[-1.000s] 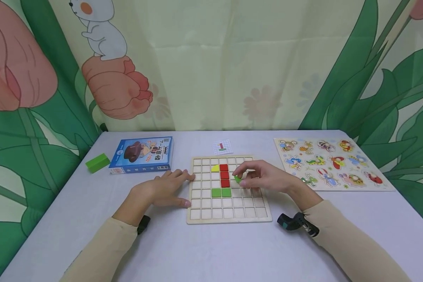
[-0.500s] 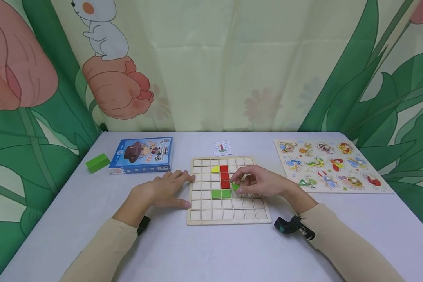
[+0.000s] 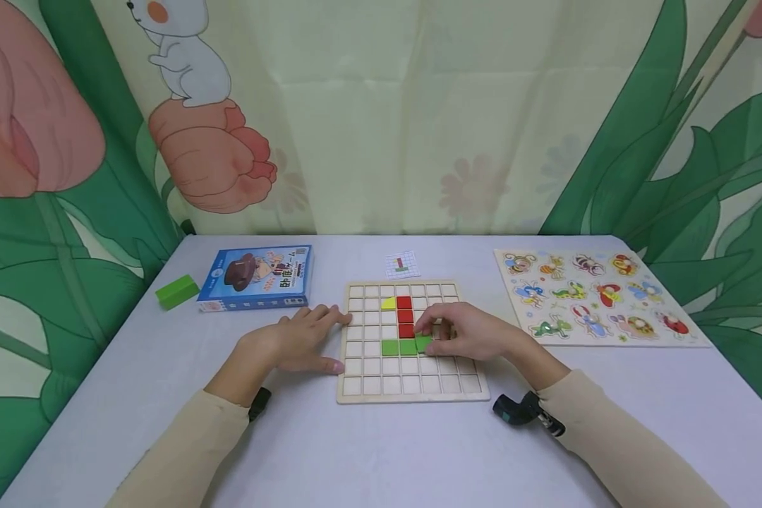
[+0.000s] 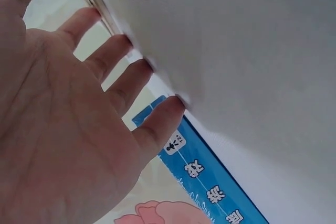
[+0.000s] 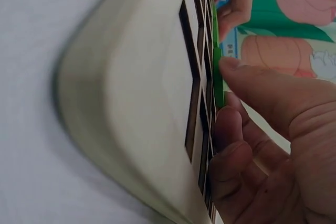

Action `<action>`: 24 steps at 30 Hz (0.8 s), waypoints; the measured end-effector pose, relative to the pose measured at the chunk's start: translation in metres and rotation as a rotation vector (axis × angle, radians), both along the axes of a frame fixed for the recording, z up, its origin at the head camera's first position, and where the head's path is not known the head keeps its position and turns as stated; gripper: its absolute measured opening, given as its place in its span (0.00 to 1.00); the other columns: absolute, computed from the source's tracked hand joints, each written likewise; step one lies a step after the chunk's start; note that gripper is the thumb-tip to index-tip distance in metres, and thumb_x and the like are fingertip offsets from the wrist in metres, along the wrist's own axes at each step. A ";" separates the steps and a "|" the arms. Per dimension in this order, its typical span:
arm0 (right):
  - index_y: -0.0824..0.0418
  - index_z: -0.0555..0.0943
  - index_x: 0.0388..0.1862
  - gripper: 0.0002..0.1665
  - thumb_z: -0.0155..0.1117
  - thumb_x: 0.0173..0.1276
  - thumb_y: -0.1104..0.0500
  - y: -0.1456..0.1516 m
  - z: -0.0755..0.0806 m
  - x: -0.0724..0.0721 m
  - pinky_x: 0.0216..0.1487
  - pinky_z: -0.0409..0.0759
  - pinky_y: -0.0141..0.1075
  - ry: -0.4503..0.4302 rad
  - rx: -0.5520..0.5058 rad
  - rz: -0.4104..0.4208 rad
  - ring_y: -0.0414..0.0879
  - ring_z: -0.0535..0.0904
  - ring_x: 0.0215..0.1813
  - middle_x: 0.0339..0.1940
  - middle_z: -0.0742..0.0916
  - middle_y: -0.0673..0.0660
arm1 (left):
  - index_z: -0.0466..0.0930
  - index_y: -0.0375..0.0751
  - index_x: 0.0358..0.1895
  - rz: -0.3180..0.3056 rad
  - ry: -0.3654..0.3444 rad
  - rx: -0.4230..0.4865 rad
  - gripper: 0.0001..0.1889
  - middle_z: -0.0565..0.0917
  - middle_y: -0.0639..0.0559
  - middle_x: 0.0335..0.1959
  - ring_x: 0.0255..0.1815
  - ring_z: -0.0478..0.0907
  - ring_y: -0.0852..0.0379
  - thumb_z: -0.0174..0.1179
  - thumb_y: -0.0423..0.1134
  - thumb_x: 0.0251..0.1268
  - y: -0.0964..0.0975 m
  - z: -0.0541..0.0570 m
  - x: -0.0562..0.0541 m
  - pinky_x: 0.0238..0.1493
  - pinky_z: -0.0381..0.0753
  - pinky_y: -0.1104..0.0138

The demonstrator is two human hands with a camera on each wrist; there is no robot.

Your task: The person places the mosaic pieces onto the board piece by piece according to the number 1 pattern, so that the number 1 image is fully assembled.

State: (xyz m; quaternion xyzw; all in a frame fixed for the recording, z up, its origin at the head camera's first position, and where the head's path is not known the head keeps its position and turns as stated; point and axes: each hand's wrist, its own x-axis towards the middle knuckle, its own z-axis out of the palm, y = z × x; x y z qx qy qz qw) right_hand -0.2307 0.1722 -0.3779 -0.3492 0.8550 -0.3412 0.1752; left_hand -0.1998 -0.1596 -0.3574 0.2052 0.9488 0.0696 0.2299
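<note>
In the head view a wooden grid board [image 3: 413, 386] lies on the table. Its squares hold a column of red tiles [image 3: 405, 316], a yellow piece [image 3: 389, 303] beside the top one, and two green tiles [image 3: 398, 347] below. My right hand [image 3: 476, 330] pinches another green tile [image 3: 423, 343] between thumb and fingers, just right of that green pair. The right wrist view has this tile edge-on at the grid, the thumb on it. My left hand [image 3: 295, 342] rests spread on the table, with thumb and index fingertip at the board's left edge.
A small pattern card [image 3: 403, 264] lies behind the board. At the left are a blue game box [image 3: 257, 277] and a green block [image 3: 176, 292]. An insect puzzle board [image 3: 593, 300] lies at the right. A printed curtain [image 3: 381, 141] hangs behind the table.
My right hand has moved slightly toward me and left, bringing the green tile from beside the red column down to the green pair. The left hand stays put.
</note>
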 end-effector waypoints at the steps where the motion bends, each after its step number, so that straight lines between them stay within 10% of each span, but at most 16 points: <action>1: 0.50 0.84 0.53 0.15 0.75 0.68 0.56 0.000 0.000 0.000 0.40 0.78 0.32 0.001 0.003 -0.001 0.44 0.77 0.38 0.45 0.86 0.46 | 0.52 0.55 0.83 -0.002 0.002 0.004 0.49 0.54 0.40 0.83 0.82 0.50 0.31 0.63 0.68 0.64 0.000 0.000 0.000 0.72 0.55 0.28; 24: 0.50 0.83 0.54 0.16 0.74 0.68 0.58 0.003 0.001 0.008 0.45 0.80 0.33 0.054 0.024 -0.001 0.42 0.79 0.41 0.48 0.86 0.45 | 0.53 0.56 0.83 0.011 0.008 0.016 0.50 0.54 0.41 0.83 0.82 0.51 0.33 0.64 0.68 0.62 0.000 -0.003 0.000 0.72 0.55 0.28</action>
